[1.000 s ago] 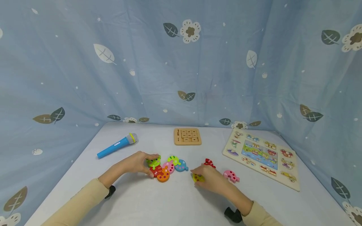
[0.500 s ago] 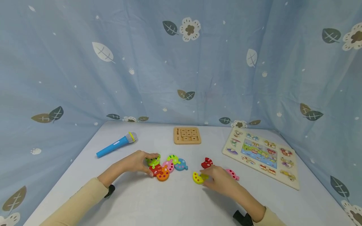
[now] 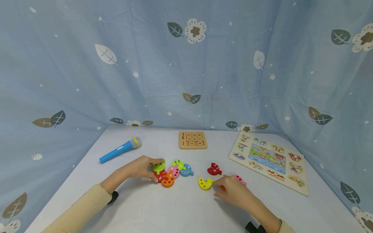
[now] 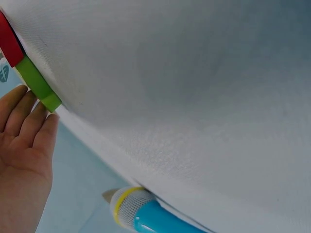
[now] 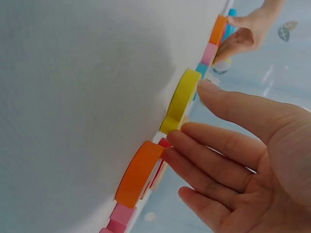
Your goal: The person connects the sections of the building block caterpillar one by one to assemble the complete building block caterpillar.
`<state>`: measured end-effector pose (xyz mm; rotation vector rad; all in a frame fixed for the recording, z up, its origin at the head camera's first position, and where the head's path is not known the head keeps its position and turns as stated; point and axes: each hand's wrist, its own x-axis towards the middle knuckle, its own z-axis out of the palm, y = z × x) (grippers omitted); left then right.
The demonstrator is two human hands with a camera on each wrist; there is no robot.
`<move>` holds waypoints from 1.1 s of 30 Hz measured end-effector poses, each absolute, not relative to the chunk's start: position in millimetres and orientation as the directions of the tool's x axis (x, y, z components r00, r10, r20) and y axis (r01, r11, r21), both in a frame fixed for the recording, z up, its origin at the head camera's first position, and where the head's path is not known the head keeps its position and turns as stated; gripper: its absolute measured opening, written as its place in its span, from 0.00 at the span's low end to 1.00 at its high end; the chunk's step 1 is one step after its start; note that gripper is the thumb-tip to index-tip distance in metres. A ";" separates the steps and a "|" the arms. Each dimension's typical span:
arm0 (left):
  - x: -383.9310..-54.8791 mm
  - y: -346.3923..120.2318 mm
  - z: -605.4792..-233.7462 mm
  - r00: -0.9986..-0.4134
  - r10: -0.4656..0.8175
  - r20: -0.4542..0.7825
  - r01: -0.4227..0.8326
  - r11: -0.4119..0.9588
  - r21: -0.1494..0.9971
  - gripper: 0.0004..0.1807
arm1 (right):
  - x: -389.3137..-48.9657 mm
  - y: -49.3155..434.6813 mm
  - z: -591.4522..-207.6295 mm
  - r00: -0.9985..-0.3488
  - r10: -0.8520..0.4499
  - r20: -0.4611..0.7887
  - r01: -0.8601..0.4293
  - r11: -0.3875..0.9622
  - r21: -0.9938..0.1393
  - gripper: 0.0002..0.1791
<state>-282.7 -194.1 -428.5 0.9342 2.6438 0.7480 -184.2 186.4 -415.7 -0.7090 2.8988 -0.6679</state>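
Note:
My left hand [image 3: 142, 168] holds the head end of a joined caterpillar puzzle, its fingers and thumb bracketing the green face piece [image 3: 158, 166] and red piece 2 [image 3: 160, 176]. Orange [image 3: 168, 180], pink [image 3: 174, 171], green [image 3: 178, 164] and blue [image 3: 186, 171] pieces follow in a curve. In the left wrist view, fairly straight fingertips meet the green edge [image 4: 39, 83]. My right hand [image 3: 233, 191] has its fingers extended beside a loose yellow dotted piece [image 3: 205, 184]. In the right wrist view, an orange piece [image 5: 138, 174] lies at its fingertips; the hand partly hides it from above.
A loose red striped piece [image 3: 214, 169] lies behind the yellow one, and a pink piece [image 3: 239, 179] shows past my right hand. A blue toy microphone [image 3: 120, 150] is at the left. A wooden number puzzle [image 3: 193, 140] and a picture peg board [image 3: 269, 161] stand farther back.
My right hand has drawn back to the right from the yellow piece, uncovering it and the red striped piece, and now covers part of the orange one. The left hand stays in place.

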 end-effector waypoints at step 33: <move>-282.9 -194.9 -430.1 -0.765 0.643 -0.050 0.518 0.659 0.546 0.46 | -212.3 152.4 -416.4 -0.852 -0.521 0.061 -0.502 0.776 -0.381 0.29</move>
